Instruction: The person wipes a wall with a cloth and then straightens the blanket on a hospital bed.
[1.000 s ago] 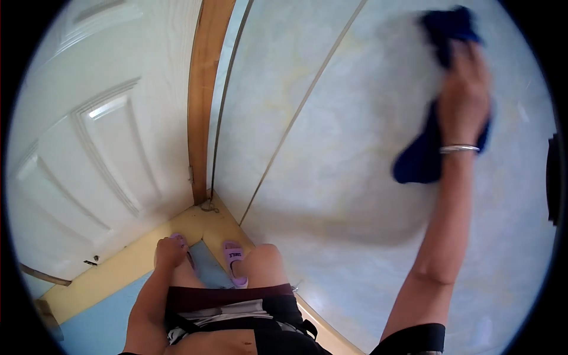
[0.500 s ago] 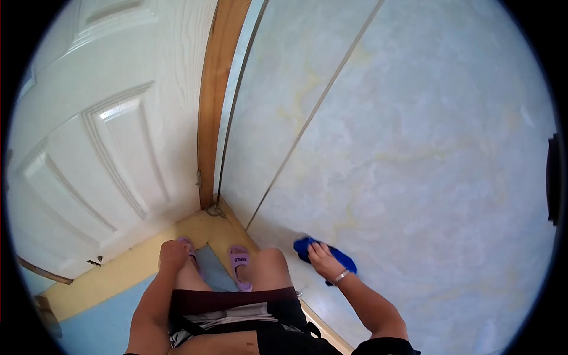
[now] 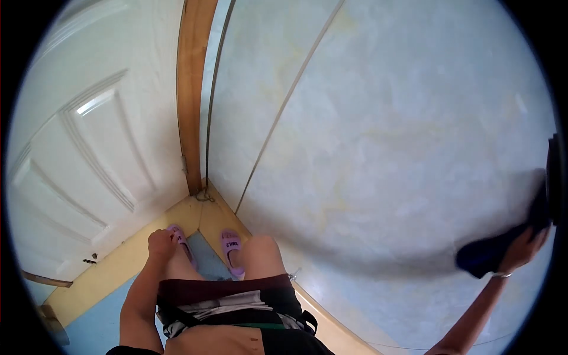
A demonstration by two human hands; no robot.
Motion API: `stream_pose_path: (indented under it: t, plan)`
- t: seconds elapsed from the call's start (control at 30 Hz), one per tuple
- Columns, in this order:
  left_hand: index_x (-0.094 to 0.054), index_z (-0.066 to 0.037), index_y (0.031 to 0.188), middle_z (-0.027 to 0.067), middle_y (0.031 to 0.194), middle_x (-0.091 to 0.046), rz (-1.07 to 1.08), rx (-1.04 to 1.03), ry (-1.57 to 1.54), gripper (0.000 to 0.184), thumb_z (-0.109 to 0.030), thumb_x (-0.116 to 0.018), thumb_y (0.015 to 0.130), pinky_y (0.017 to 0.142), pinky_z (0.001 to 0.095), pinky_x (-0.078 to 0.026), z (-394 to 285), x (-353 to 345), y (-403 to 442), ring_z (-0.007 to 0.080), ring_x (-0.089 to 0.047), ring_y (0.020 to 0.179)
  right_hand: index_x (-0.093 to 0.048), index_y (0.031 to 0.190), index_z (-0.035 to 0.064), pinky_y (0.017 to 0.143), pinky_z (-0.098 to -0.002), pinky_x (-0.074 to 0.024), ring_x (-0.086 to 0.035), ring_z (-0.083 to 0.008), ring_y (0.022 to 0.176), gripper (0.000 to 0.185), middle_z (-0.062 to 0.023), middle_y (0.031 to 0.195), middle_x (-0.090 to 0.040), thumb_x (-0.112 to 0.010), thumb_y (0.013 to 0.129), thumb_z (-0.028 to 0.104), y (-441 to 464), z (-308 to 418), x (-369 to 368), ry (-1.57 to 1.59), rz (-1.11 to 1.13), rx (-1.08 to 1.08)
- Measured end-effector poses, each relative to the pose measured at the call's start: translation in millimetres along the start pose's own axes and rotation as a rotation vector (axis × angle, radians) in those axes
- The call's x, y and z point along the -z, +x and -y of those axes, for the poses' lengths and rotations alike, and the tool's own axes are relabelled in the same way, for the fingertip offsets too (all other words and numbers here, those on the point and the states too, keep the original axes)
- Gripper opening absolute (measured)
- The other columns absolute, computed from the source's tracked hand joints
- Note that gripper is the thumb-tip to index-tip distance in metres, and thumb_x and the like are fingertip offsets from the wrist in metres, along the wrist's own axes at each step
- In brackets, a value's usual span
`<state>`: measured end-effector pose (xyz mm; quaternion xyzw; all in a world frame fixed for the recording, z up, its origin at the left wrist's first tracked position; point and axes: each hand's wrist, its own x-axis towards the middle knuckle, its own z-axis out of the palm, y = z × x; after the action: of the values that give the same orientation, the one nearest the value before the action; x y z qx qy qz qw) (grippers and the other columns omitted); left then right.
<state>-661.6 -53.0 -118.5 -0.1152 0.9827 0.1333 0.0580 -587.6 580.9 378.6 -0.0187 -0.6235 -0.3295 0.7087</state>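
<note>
A dark blue cloth (image 3: 486,253) lies against the pale marbled wall (image 3: 367,154) at the far right. My right hand (image 3: 523,249), with a bracelet at the wrist, presses on it, and part of the cloth rises beyond the fingers toward the view's edge. Over by my left knee, my left hand (image 3: 161,244) rests with its fingers curled in, and no object shows in it.
To the left stands a white panelled door (image 3: 100,136) beside a wooden frame (image 3: 195,94). My feet wear purple slides (image 3: 231,244) on the yellow and blue floor (image 3: 109,302). A dark object (image 3: 554,177) sits at the right edge.
My right hand has swept the blue cloth far to the right along the wall. The left hand stays by the knee. The view has shifted slightly to the right.
</note>
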Motion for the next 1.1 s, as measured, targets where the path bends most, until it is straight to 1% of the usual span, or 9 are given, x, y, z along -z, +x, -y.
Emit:
stream_pose_path:
  t: [0.13,0.23,0.37,0.47,0.67,0.9,0.93,0.97,1.1]
  plan:
    - [-0.067,-0.011,0.078,0.0119,0.078,-0.063,-0.034,0.003,-0.018,0.02,-0.028,-0.057,0.076,0.07,0.0399,-0.047,-0.3,-6.2,0.5,0.028,-0.059,0.077,-0.056,0.116,0.0074,0.098,-0.04,-0.036,-0.049,-0.0314,0.112,0.044,-0.0139,0.124,-0.05,-0.046,0.088,0.04,13.6,-44.5,-33.2,-0.235,-0.058,-0.105]
    - [-0.066,-0.01,0.073,0.0111,0.079,-0.063,-0.09,0.005,0.002,0.02,-0.028,-0.057,0.076,0.07,0.0395,-0.047,-2.4,1.0,-4.3,0.0275,-0.059,0.078,-0.052,0.117,-0.0017,0.099,-0.0365,-0.0354,-0.044,-0.0312,0.118,0.034,-0.0178,0.125,-0.048,-0.054,0.085,0.01,-10.2,78.8,-1.7,0.1,0.099,0.105]
    - [-0.066,-0.01,0.074,0.0101,0.08,-0.063,-0.1,0.062,-0.042,0.02,-0.028,-0.057,0.077,0.07,0.0393,-0.047,4.0,-6.0,-1.7,0.0268,-0.059,0.08,-0.055,0.102,-0.0039,0.091,-0.048,-0.0403,-0.053,-0.0385,0.103,0.024,-0.0228,0.111,-0.054,-0.054,0.079,0.0,-126.5,176.1,21.0,0.536,0.271,0.345]
    - [-0.066,-0.01,0.076,0.0093,0.08,-0.063,-0.103,0.082,-0.02,0.02,-0.029,-0.057,0.077,0.071,0.039,-0.047,5.8,-5.6,-2.0,0.0265,-0.059,0.08,-0.054,0.089,0.002,0.065,-0.0414,-0.0367,-0.049,-0.0306,0.077,0.016,-0.0133,0.085,-0.052,-0.058,0.078,0.013,-181.9,249.1,58.7,1.028,0.888,0.284]
    - [-0.067,-0.012,0.081,0.0088,0.085,-0.063,-0.04,0.084,0.036,0.025,-0.033,-0.056,0.079,0.072,0.0393,-0.048,1.3,3.3,-8.5,0.0273,-0.059,0.081,-0.046,0.116,-0.0065,0.094,-0.0473,-0.0351,-0.043,-0.0328,0.113,0.038,-0.0159,0.114,-0.051,-0.05,0.086,0.016,-320.5,258.2,106.6,1.189,1.166,0.765]
    - [-0.067,-0.011,0.09,0.0117,0.092,-0.062,0.139,0.089,0.178,0.034,-0.038,-0.048,0.081,0.075,0.041,-0.048,15.3,-12.3,7.5,0.0314,-0.058,0.09,-0.055,0.103,0.0012,0.09,-0.0456,-0.0388,-0.052,-0.034,0.098,0.034,-0.0151,0.103,-0.056,-0.06,0.072,0.013,-165.5,146.9,82.7,0.691,1.019,0.41]
    - [-0.066,-0.01,0.091,0.012,0.092,-0.062,0.179,0.078,0.175,0.035,-0.038,-0.048,0.081,0.077,0.0415,-0.048,11.6,-5.9,7.6,0.032,-0.057,0.091,-0.052,0.111,0.0001,0.094,-0.0455,-0.0363,-0.05,-0.0346,0.105,0.035,-0.0166,0.11,-0.055,-0.056,0.078,0.012,-105.5,146.9,78.0,0.155,1.556,0.205]
    - [-0.066,-0.01,0.091,0.012,0.092,-0.062,0.18,0.073,0.174,0.035,-0.038,-0.048,0.081,0.077,0.0415,-0.048,7.1,-0.9,7.3,0.032,-0.057,0.091,-0.049,0.119,0.0002,0.099,-0.0445,-0.0328,-0.046,-0.0342,0.113,0.036,-0.0181,0.12,-0.051,-0.05,0.084,0.009,-147.7,70.5,49.0,0.381,0.592,0.42]
    - [-0.066,-0.006,0.091,0.0122,0.097,-0.061,0.139,-0.008,0.088,0.038,-0.038,-0.048,0.081,0.082,0.0436,-0.045,-13.1,8.2,-0.8,0.0324,-0.055,0.096,-0.051,0.119,0.0009,0.098,-0.0371,-0.0352,-0.044,-0.0308,0.117,0.034,-0.0157,0.124,-0.049,-0.048,0.088,0.014,1.2,12.9,10.8,0.126,0.093,0.084]
